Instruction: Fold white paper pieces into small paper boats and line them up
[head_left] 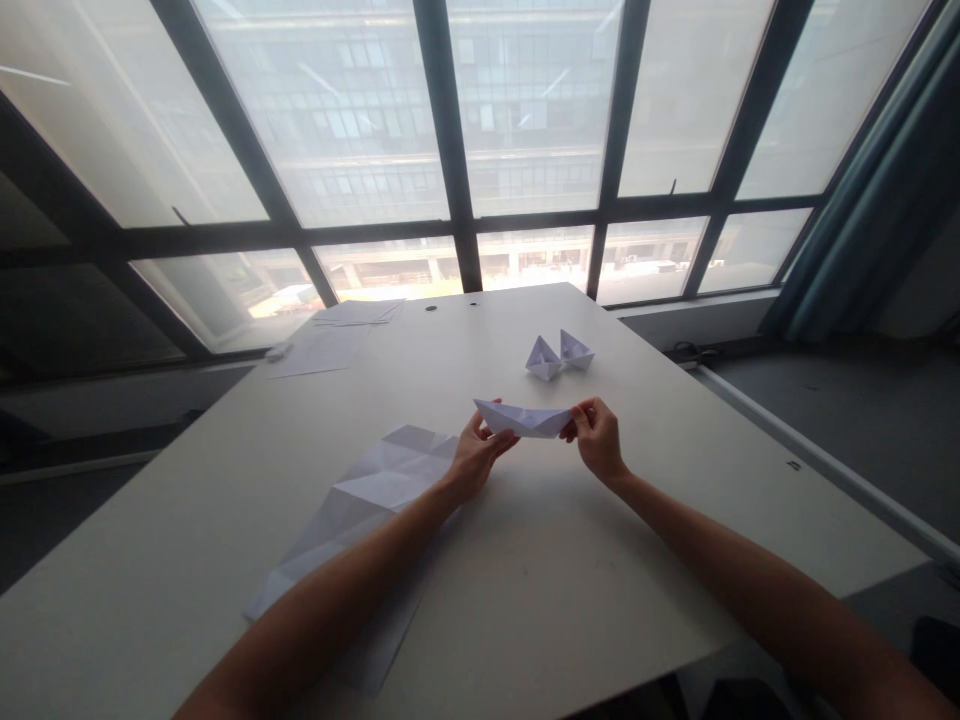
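1. The folded paper boat (531,421) is mid-view, between 2 hands and seemingly raised off the white table (517,590); its long side faces the wearer, probably so both ends are within easy grip.
2. From the boat's 8 o'clock side, the left hand (472,462) holds 1 end, thumb along the near face and fingers behind; the gap is narrow, filled by paper. This looks like the steadying grip.
3. At 3 o'clock, the right hand (598,438) pinches the other tip, thumb and fingers nearly together, perhaps lightly to spare the folds.
4. At 1 o'clock beyond the boat stand 2 finished-looking paper boats (559,357), close together, likely set there to leave the near area free for handling.
5. At 8 o'clock a creased sheet (375,490) lies partly hidden by the left forearm; whether they touch I cannot tell.
6. Flat sheets (322,348) lie at 10 o'clock, apart from the folding, presumably to stay uncreased.
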